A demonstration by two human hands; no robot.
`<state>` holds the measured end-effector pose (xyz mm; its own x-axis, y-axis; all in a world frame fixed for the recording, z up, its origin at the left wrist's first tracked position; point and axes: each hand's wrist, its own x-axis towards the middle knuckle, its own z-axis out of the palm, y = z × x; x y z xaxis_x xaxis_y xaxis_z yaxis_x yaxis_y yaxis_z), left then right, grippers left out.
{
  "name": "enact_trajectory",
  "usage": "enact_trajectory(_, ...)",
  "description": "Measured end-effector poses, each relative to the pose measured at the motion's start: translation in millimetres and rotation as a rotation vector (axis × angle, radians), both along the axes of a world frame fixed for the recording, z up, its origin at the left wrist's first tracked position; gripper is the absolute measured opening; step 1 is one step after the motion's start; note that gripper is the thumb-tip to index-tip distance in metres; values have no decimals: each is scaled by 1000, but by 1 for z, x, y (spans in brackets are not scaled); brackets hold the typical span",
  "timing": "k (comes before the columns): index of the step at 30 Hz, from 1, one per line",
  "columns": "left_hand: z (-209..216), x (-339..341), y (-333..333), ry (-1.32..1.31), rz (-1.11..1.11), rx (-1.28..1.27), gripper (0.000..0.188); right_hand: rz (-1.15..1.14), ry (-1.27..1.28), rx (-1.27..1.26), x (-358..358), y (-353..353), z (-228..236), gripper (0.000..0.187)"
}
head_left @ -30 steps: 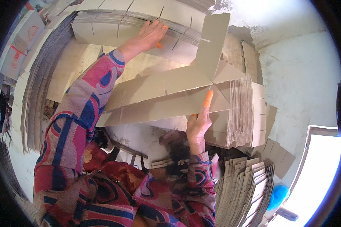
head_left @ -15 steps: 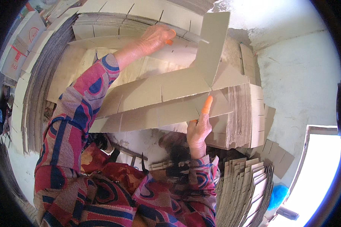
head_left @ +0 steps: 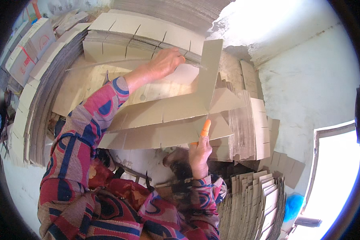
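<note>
Nearest the body, two hands work flat cardboard box blanks.

Low in the view, the right hand (head_left: pixel 199 154) (an orange cot on its forefinger) pinches the near edge of a flat cardboard blank (head_left: pixel 164 126) with one flap upright. Farther off, the left hand (head_left: pixel 166 62) grips a sheet at the slotted blank stack (head_left: pixel 136 36).

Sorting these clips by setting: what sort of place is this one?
Probably a cardboard box workshop or storeroom. Stacks of flat slotted cardboard sheets surround the person, the left hand reaches a far stack, the right hand holds a cardboard blank, beside a rough plastered wall.
</note>
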<state>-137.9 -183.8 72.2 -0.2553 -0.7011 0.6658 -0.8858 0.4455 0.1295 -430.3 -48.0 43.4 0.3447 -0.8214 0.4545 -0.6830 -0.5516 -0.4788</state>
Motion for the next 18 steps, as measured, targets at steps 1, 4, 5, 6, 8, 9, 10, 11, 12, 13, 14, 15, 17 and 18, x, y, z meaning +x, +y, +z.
enact_trajectory(1, -1, -1, 1, -9, -10, -1, 8, 5, -3, 5, 0, 1, -2, 79)
enact_trajectory(4, 0, -9, 5, -19, -49, -23, 8, 14, 0, -1, -4, 3, 1, 78)
enact_trajectory(5, 2, -12, 5, -21, -62, -35, 8, 17, 3, -7, -6, 4, 2, 77)
enact_trajectory(6, 1, -10, 5, -11, -61, -36, 8, 11, -3, -8, -4, 5, 3, 78)
enact_trajectory(8, -1, -6, 4, 8, -54, -39, 7, 2, -16, -10, 2, 8, 6, 78)
enact_trajectory(9, 2, -9, 5, 11, -57, -33, 7, 12, -6, 11, 0, 9, 5, 78)
enact_trajectory(10, 5, -13, 6, 13, -59, -28, 7, 23, 3, 33, -3, 8, 4, 78)
enact_trajectory(11, 7, -16, 6, 15, -61, -22, 7, 35, 12, 54, -5, 7, 3, 79)
enact_trajectory(12, 8, -16, 8, 23, -72, -22, 6, 33, 18, 50, -5, 7, 2, 78)
enact_trajectory(13, 9, -16, 9, 31, -83, -21, 6, 32, 23, 46, -4, 6, 1, 78)
enact_trajectory(14, 10, -15, 11, 38, -93, -21, 5, 32, 28, 42, -2, 6, 0, 78)
enact_trajectory(15, 12, -18, 13, 26, -119, -11, 5, 28, 23, 56, -2, 6, 1, 77)
enact_trajectory(17, 14, -22, 20, -1, -166, 9, 5, 23, 10, 83, -1, 6, 5, 75)
enact_trajectory(18, 14, -24, 22, 31, -180, -11, 5, 24, 14, 108, 1, 6, 8, 75)
